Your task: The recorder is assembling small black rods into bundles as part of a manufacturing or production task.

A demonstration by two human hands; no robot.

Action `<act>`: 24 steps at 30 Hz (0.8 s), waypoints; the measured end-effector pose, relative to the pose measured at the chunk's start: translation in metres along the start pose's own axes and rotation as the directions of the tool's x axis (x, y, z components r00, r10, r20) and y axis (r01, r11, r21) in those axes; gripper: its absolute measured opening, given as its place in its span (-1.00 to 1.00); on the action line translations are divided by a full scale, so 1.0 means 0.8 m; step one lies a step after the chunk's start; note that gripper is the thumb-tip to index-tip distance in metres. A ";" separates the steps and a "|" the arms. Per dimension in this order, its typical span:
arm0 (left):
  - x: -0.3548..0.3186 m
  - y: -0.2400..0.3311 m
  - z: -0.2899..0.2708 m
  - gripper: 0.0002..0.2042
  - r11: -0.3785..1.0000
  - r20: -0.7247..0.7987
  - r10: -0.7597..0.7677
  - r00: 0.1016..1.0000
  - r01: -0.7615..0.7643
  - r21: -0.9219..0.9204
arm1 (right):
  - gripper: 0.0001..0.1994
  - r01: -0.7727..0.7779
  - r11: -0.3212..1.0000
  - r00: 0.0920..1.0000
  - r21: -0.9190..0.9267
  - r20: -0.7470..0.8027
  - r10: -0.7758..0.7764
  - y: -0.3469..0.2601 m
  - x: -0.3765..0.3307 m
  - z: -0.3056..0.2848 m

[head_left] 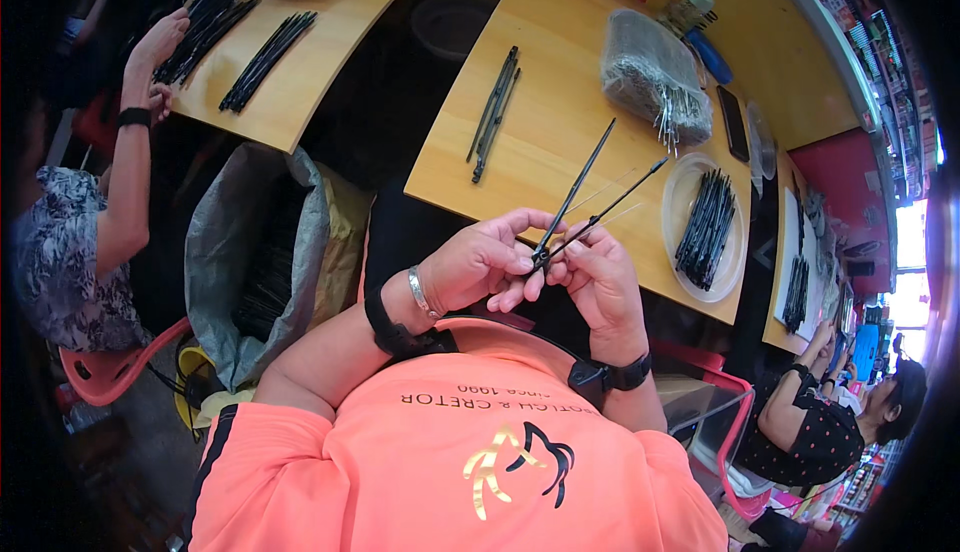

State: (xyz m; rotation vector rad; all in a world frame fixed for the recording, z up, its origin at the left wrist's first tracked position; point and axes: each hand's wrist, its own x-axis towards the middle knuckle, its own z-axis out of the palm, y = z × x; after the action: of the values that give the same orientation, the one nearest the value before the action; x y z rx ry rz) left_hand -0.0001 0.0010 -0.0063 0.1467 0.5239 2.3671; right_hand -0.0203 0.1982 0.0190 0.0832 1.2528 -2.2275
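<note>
Our left hand [480, 262] & right hand [595, 277] pinch two thin black rods [585, 197] at crossed base; we'd keep tips aligned, grip tight, over table [540, 152].

Clear plate [681, 214] of black sticks [706, 220], grey bag [655, 74] of metal pins, phone [734, 123] – grey sack [252, 252] on floor, co-worker's hand [160, 42] at next table [300, 92]

Black rods, pale wood, coral shirt

Thin black rods [585, 192] pinched over a light tan wooden table [560, 102]; more black rods on a clear plate [705, 224] at right. Coral-orange shirt [450, 462] near, with gold and black emblem. Grey sack [235, 252] at left; red chair [110, 367] beside a grey floral-patterned top [60, 252].
</note>
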 end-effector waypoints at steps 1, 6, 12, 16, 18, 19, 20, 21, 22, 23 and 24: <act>0.000 0.000 -0.001 -0.53 1.000 -0.007 -0.002 1.000 0.002 0.000 | -0.90 -0.005 1.000 1.000 0.000 0.000 0.005 0.000 0.002 -0.001; 0.001 0.001 -0.005 -0.54 1.000 -0.006 0.011 1.000 -0.011 0.002 | -0.88 -0.042 0.999 0.998 0.029 0.043 0.041 0.001 0.007 -0.003; 0.001 0.001 -0.005 -0.54 1.000 -0.027 0.014 1.000 -0.014 0.001 | -0.81 -0.065 0.997 0.997 0.028 0.029 0.065 0.002 0.009 0.000; 0.000 0.001 -0.003 -0.53 1.000 -0.032 0.011 0.999 -0.011 0.007 | -0.80 -0.072 0.994 0.997 0.077 0.032 0.070 0.003 0.011 -0.001; 0.000 0.002 -0.003 -0.53 1.000 -0.038 0.011 0.999 -0.010 0.014 | -0.83 -0.084 0.993 0.996 0.083 0.022 0.083 0.003 0.010 -0.001; 0.001 0.002 -0.002 -0.52 1.000 -0.042 0.012 0.999 -0.011 0.021 | -0.83 -0.084 0.993 0.996 0.084 0.022 0.082 0.004 0.010 -0.003; 0.001 0.002 -0.002 -0.52 1.000 -0.043 0.011 0.999 -0.010 0.021 | -0.80 -0.083 0.993 0.996 0.089 0.024 0.081 0.005 0.011 -0.005; 0.001 0.003 -0.002 -0.55 0.999 -0.047 0.011 0.999 -0.009 0.047 | -0.77 -0.082 0.992 0.996 0.095 0.026 0.079 0.006 0.011 -0.007; 0.001 0.003 -0.002 -0.57 0.997 -0.051 0.011 0.999 -0.008 0.073 | -0.77 -0.081 0.992 0.997 0.096 0.026 0.079 0.006 0.011 -0.006; 0.001 0.003 -0.001 -0.57 0.997 -0.051 0.010 0.999 -0.006 0.073 | -0.84 -0.054 0.995 0.999 0.082 0.011 0.053 0.007 0.011 -0.005; 0.001 0.003 0.000 -0.62 0.994 -0.092 0.013 0.996 -0.002 0.112 | -0.91 -0.027 0.997 1.000 0.068 -0.004 0.028 0.007 0.010 -0.004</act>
State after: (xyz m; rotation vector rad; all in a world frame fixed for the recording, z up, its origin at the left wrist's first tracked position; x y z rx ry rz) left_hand -0.0023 -0.0003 -0.0052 0.0902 0.7022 2.3609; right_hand -0.0251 0.1952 0.0103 0.1320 1.1714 -2.2479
